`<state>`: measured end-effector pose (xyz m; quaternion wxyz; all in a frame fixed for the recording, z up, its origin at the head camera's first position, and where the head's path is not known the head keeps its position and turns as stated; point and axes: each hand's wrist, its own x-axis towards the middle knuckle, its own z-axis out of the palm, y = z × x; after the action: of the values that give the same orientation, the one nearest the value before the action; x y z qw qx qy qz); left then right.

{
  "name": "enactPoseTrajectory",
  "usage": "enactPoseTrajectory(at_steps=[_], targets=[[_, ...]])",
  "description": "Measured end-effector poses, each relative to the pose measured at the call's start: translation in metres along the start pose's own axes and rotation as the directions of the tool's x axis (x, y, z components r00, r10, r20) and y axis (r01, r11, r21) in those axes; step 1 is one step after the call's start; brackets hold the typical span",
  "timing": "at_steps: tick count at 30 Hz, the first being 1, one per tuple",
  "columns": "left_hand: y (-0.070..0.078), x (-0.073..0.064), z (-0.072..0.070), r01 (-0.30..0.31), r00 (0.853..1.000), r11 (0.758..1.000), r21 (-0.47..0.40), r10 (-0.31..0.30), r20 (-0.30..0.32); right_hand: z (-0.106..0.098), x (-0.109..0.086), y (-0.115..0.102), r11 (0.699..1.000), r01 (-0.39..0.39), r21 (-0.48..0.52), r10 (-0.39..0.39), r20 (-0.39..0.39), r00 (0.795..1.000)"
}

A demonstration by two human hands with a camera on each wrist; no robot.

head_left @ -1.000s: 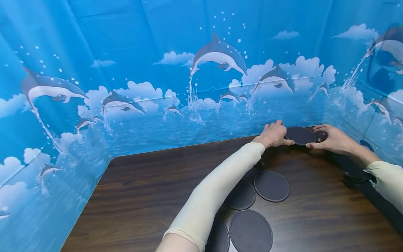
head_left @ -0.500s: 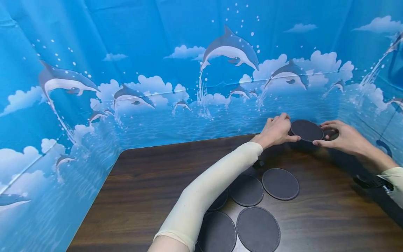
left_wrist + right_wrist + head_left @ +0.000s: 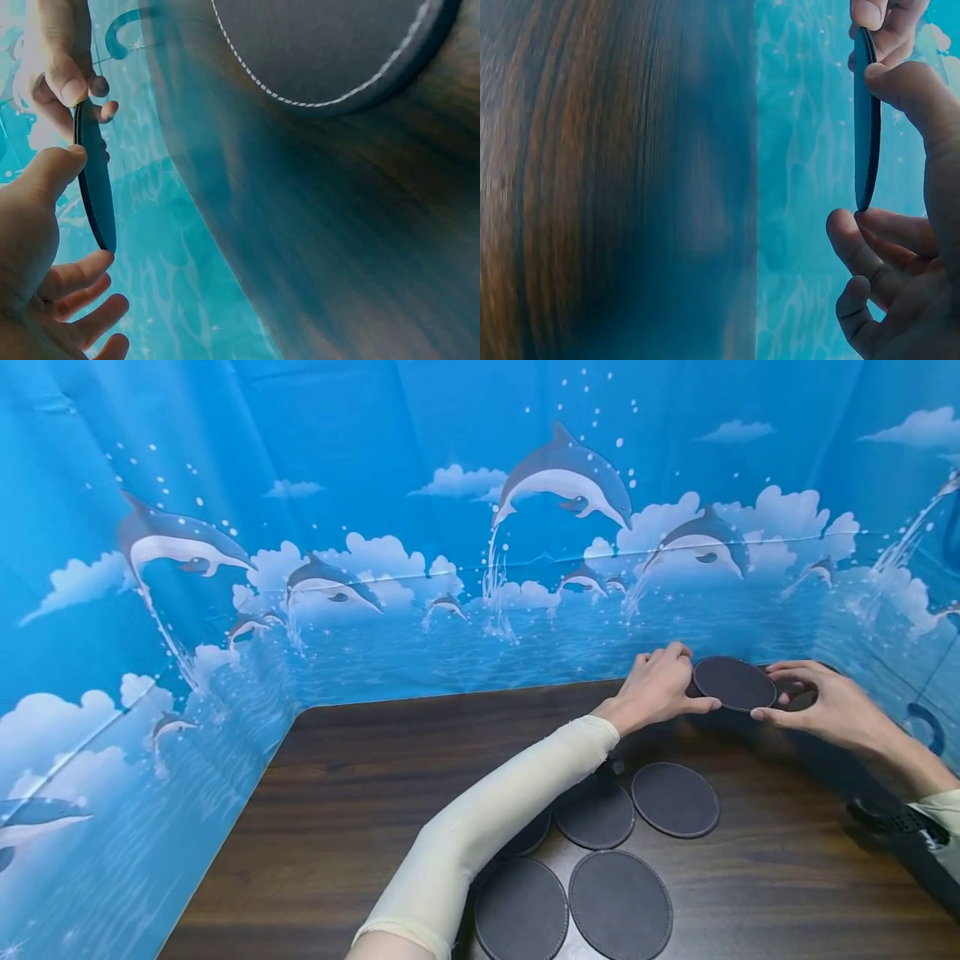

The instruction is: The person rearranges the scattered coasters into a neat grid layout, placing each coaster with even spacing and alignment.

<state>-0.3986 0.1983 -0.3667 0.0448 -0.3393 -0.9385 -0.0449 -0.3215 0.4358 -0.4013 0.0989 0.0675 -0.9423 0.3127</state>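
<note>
A round dark coaster [image 3: 735, 683] with a stitched rim is held above the table's back right part, tilted toward the head camera. My left hand [image 3: 654, 691] pinches its left edge between thumb and fingers. On the opposite edge, my right hand [image 3: 834, 706] grips it the same way. Both wrist views show this coaster [image 3: 865, 127] edge-on, a thin disc between the thumb and fingertips. Several like coasters lie flat on the table: one at the right [image 3: 675, 800], one at the front [image 3: 621, 903], one beside it [image 3: 522, 908], and others partly hidden by my left sleeve.
The dark wood-grain table [image 3: 360, 810] reaches back to a blue curtain [image 3: 420, 643] printed with dolphins, which also hangs along both sides. A black strap sits on my right wrist [image 3: 892, 817].
The head view has turned slightly, so the scene sits further right. Both hands still hold the coaster, which looks a little larger and nearer; the coasters on the table have stayed put.
</note>
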Motion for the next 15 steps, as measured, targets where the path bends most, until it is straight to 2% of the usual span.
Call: enactPoseTrajectory(at_steps=[7, 15], targets=[[-0.008, -0.011, 0.000, 0.033, 0.999, 0.999, -0.023, -0.033, -0.001, 0.013, 0.001, -0.002, 0.999, 0.039, 0.003, -0.039, -0.034, 0.999], [-0.018, -0.033, -0.006, 0.039, 0.999, 0.999, -0.007, -0.039, -0.005, 0.022, 0.001, -0.016, 0.994, 0.107, -0.020, -0.108, -0.056, 0.993]])
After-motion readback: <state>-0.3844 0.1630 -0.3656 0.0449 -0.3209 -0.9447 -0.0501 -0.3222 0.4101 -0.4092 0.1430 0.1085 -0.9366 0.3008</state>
